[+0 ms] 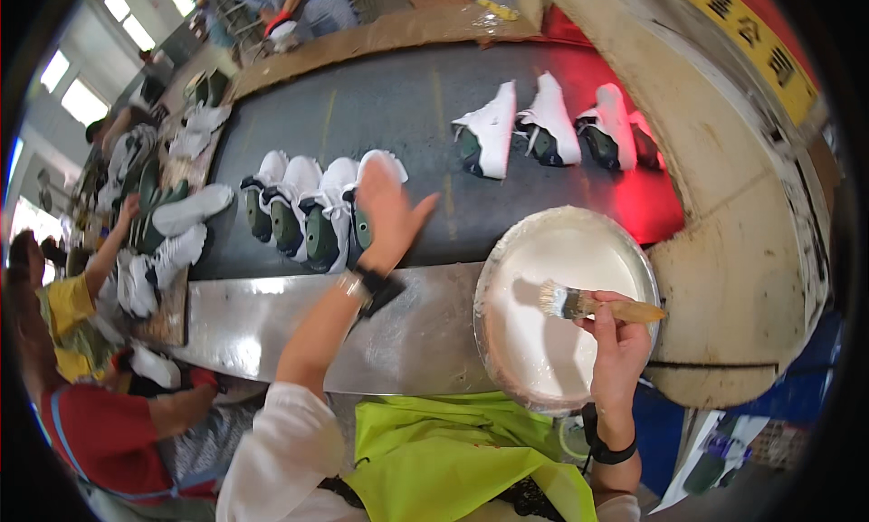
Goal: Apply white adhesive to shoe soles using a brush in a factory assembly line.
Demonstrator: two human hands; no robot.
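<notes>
My right hand (618,345) grips the wooden handle of a paintbrush (602,305). The pale bristles point left, above white liquid in a large round basin (482,297). Ahead and to the left, my left hand (387,216) reaches over the rightmost white shoe (361,228) of a row on the dark conveyor belt (434,114). Its thumb sticks out to the right and its other fingers, slightly blurred, lie over the shoe's white top, partly covering it. The neighbouring white shoes (299,182) show dark green heel ends toward me.
Further along the belt, more white shoes (489,134) stand near a red-lit machine opening (647,191). A metal ledge (407,332) runs along the belt's near edge. At left, a bench (172,327) carries shoes, with people working beside it. A beige machine housing (724,277) borders the right.
</notes>
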